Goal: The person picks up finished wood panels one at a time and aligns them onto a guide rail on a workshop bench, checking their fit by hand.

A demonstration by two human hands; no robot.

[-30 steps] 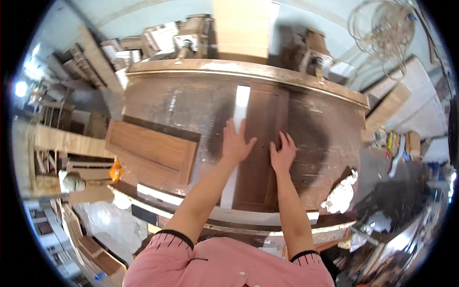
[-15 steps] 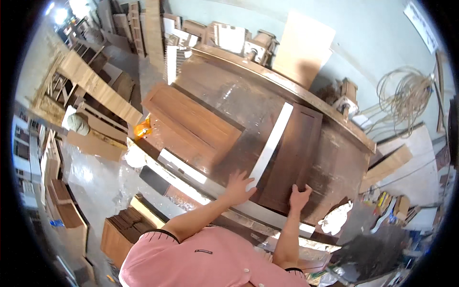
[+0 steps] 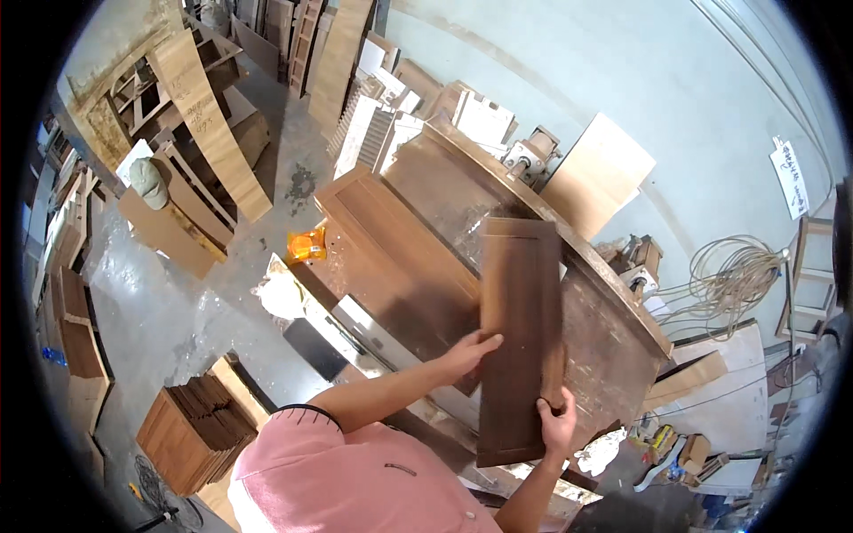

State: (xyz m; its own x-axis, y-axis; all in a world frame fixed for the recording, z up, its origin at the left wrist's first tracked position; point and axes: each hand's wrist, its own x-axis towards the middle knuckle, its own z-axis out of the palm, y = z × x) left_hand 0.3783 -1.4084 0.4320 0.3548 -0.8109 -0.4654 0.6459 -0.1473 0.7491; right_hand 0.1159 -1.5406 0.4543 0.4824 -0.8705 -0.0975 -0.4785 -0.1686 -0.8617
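Note:
Between my hands is a dark brown wooden cabinet door (image 3: pixel 520 329) with a raised frame, lifted off the workbench (image 3: pixel 613 329). My left hand (image 3: pixel 471 353) is closed on its left edge, thumb on the face. My right hand (image 3: pixel 557 425) grips the right edge lower down, fingers partly behind the wood. A second brown panel door (image 3: pixel 400 240) lies flat on the bench to the left, its near end partly hidden by the held door. A white strip (image 3: pixel 369 331) lies along the bench's near side.
An orange packet (image 3: pixel 306 245) sits at the bench's left end. A stack of brown panels (image 3: pixel 194 435) stands at the lower left. Metal clamp fittings (image 3: pixel 533 155) line the far bench edge, and a coiled hose (image 3: pixel 737 275) hangs on the wall. A white rag (image 3: pixel 601 453) lies near the right corner.
Both hands have taken hold of the right-hand door and raised it from the bench, turning it more upright in view. The view has shifted; the long white strip beside the door is now mostly hidden.

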